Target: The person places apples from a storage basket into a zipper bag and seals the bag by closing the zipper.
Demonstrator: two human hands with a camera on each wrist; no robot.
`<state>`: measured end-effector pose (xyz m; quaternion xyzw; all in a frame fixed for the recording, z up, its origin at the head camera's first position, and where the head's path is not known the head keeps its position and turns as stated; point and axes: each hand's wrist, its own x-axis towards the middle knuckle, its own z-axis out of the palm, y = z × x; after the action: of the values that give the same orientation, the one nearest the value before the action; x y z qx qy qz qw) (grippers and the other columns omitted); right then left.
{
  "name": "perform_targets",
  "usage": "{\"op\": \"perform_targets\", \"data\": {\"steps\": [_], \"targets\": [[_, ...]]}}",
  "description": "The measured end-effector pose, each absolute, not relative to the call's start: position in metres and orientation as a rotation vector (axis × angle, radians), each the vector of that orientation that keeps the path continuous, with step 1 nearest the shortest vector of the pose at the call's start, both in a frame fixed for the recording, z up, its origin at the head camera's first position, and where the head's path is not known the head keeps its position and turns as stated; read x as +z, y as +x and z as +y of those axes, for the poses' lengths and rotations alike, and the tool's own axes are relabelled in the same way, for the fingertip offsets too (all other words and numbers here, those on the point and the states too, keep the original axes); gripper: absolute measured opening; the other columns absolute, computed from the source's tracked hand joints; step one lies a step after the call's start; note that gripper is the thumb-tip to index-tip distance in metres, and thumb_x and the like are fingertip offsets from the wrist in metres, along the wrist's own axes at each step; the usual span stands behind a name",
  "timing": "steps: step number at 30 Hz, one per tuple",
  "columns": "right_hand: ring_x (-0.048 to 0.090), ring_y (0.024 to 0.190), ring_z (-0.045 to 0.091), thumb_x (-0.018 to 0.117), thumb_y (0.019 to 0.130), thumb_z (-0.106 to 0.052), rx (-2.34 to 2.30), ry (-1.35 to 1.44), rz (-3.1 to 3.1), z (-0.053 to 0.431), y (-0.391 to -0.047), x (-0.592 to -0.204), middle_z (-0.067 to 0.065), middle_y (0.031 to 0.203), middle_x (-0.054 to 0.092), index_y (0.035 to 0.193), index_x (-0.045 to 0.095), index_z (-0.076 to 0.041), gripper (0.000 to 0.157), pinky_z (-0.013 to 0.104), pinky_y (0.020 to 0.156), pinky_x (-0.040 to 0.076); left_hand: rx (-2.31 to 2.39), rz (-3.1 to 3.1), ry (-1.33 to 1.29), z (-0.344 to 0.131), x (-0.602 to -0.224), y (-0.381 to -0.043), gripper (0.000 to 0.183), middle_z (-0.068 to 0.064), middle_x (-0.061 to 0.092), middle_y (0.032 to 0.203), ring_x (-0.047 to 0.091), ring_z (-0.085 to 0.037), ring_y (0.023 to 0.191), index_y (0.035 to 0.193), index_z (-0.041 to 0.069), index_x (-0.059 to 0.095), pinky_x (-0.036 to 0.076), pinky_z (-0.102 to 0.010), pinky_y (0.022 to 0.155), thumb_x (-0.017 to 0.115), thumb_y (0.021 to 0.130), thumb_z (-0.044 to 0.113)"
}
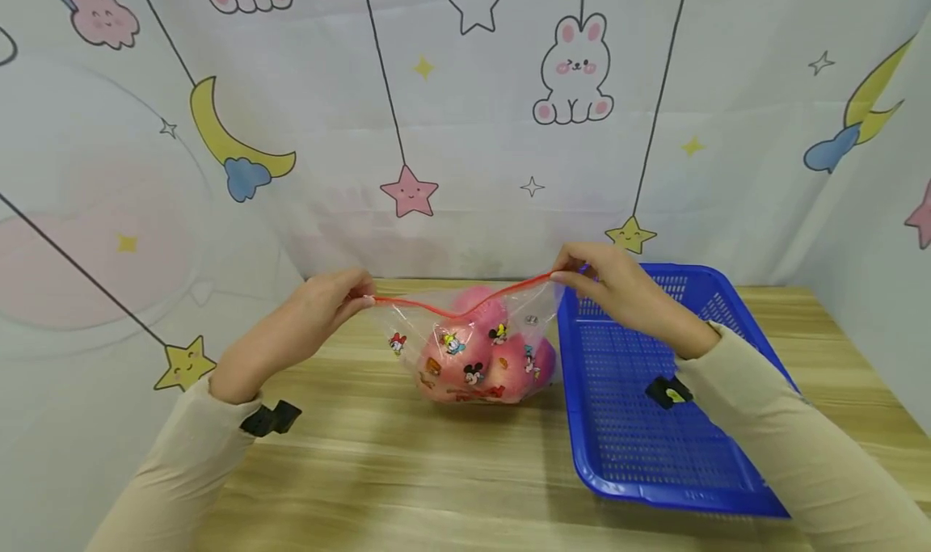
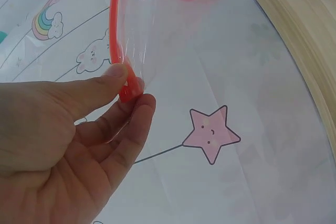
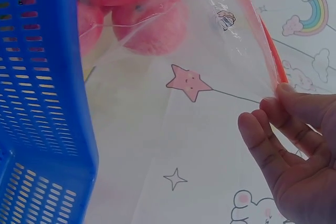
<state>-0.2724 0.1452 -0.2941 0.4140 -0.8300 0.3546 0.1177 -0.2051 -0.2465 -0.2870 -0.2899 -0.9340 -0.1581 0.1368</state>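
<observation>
A clear zip bag point(image 1: 534, 301) with a red zip strip and printed cartoon figures stands on the table, several pinkish-red round fruits point(image 1: 509, 366) inside it. They look like apples or peaches. My left hand point(image 1: 330, 305) pinches the left end of the red strip between thumb and fingers; the left wrist view shows that hand point(image 2: 89, 135) close up. At the opposite top corner, my right hand point(image 1: 611, 289) pinches the strip's other end, also seen as the right hand point(image 3: 299, 140) in its wrist view. Between the hands the strip sags in the middle.
Just right of the bag sits a blue plastic basket point(image 1: 582, 423) with slotted walls, and my right forearm passes over it. A wood-grain table point(image 1: 407, 479) lies beneath everything. Behind and at the sides hangs a white cloth point(image 1: 473, 132) printed with stars, moons and rabbits.
</observation>
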Motion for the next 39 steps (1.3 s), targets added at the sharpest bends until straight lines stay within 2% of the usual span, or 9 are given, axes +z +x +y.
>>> {"op": "perform_targets", "data": {"steps": [8,16,20,26,34,39], "targets": [[0.061,0.077,0.011,0.066,0.094,-0.002,1.033,1.242,-2.375,0.141,-0.274,-0.288,0.001,0.088,0.07,0.094,0.066,-0.008,0.005,0.034,0.068,0.053,-0.437,-2.637,-0.873,-0.243,-0.281,-0.209,0.006,-0.006,0.06,0.086,0.053,-0.019,0.075,0.099,0.004,0.058,0.049,-0.034,0.067,0.062,0.097,0.002],[0.061,0.077,0.015,0.064,0.096,-0.002,1.005,1.203,-2.387,0.139,-0.282,-0.284,0.004,0.088,0.069,0.093,0.065,-0.007,0.006,0.036,0.068,0.053,-0.486,-2.621,-0.858,-0.249,-0.279,-0.216,0.005,-0.003,0.056,0.083,0.05,-0.017,0.073,0.099,0.004,0.057,0.046,-0.032,0.063,0.062,0.097,0.003],[0.06,0.083,0.018,0.064,0.097,-0.005,0.964,1.159,-2.398,0.138,-0.291,-0.282,0.004,0.089,0.068,0.094,0.065,-0.006,0.003,0.034,0.069,0.051,-0.517,-2.604,-0.838,-0.25,-0.277,-0.225,0.004,-0.005,0.054,0.083,0.048,-0.018,0.073,0.098,0.004,0.055,0.044,-0.032,0.063,0.059,0.099,0.005],[0.057,0.082,0.02,0.063,0.097,-0.007,0.957,1.095,-2.419,0.136,-0.303,-0.28,0.003,0.088,0.068,0.096,0.065,-0.007,0.003,0.03,0.065,0.045,-0.55,-2.581,-0.82,-0.249,-0.278,-0.241,0.005,-0.007,0.055,0.087,0.05,-0.02,0.078,0.1,0.004,0.055,0.046,-0.034,0.067,0.057,0.101,0.008],[0.054,0.083,0.022,0.062,0.099,-0.009,0.901,1.036,-2.437,0.135,-0.315,-0.282,0.007,0.093,0.067,0.097,0.064,-0.006,0.004,0.037,0.072,0.042,-0.504,-2.539,-0.795,-0.243,-0.283,-0.265,0.006,-0.008,0.055,0.09,0.05,-0.022,0.08,0.104,0.001,0.056,0.046,-0.036,0.07,0.058,0.1,0.006],[0.054,0.081,0.023,0.064,0.098,-0.009,0.849,1.031,-2.501,0.136,-0.318,-0.29,0.007,0.094,0.064,0.096,0.062,-0.006,0.004,0.036,0.07,0.042,-0.49,-2.545,-0.808,-0.241,-0.292,-0.272,0.006,-0.01,0.057,0.091,0.05,-0.024,0.081,0.102,0.0,0.057,0.045,-0.038,0.071,0.058,0.1,0.005]]}}
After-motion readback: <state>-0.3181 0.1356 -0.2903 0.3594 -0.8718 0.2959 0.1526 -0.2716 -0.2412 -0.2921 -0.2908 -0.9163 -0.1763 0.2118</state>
